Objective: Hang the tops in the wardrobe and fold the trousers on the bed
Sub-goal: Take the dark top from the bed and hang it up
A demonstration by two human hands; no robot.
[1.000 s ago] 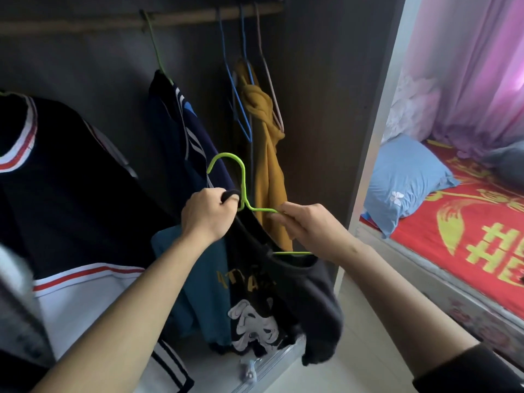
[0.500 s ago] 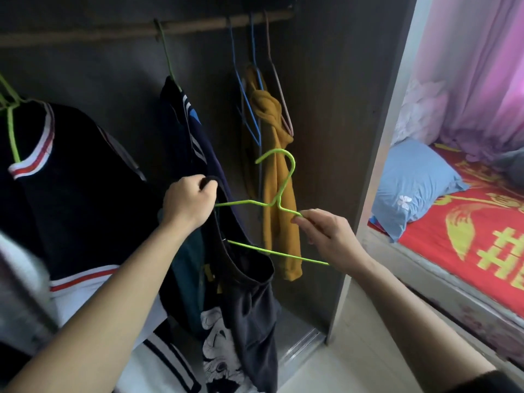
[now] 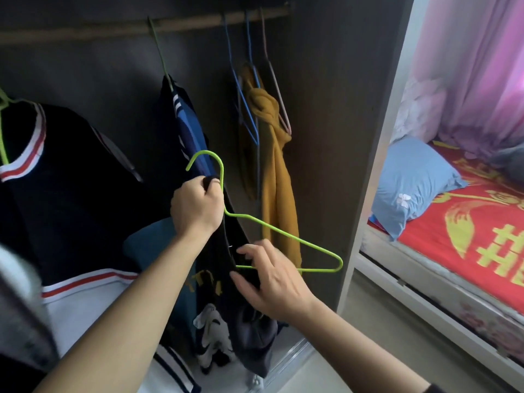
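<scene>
My left hand [image 3: 197,207] grips the collar of a black printed top [image 3: 226,293] together with the neck of a lime green hanger [image 3: 283,231], in front of the open wardrobe. The top hangs down from that fist; the hanger's right arm sticks out bare. My right hand [image 3: 272,279] pinches the top's dark fabric at the hanger's lower bar. The wooden wardrobe rail [image 3: 113,26] runs above. The bed [image 3: 467,236] with a red cover lies to the right.
On the rail hang a black-and-white jersey [image 3: 71,180], a navy top [image 3: 181,123], a mustard garment [image 3: 272,165] and bare blue and pink hangers [image 3: 249,80]. A blue pillow [image 3: 411,188] lies on the bed. The wardrobe's side panel [image 3: 354,137] stands between.
The hanger's hook has turned to point left and its neck now sits in my left fist. My right hand let go of the hanger's end and moved left onto the top's fabric.
</scene>
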